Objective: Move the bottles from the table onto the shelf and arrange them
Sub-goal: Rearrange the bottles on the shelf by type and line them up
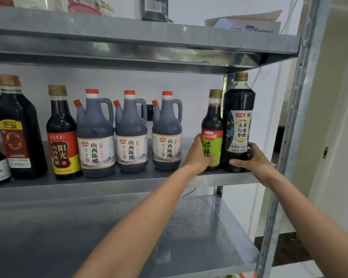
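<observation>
The middle jug (131,135) reads 山西陈醋 on its white label, as do the left jug (96,137) and right jug (167,133) beside it. Further left of the middle jug, the red-and-yellow-label bottle (63,151) reads CUCU, 阳光 and 山西陈醋. Further right, the green-label bottle (213,145) reads 凉拌, and the tall dark bottle (238,127) beyond it reads 永春红曲香醋.

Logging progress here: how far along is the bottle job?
Done: three handled jugs and other bottles stand in a row on the middle shelf. In hand: the left hand grips the green-label bottle, the right hand the tall dark bottle, at the shelf's right end. Left: closing the gap, probably; the table is out of view.
</observation>
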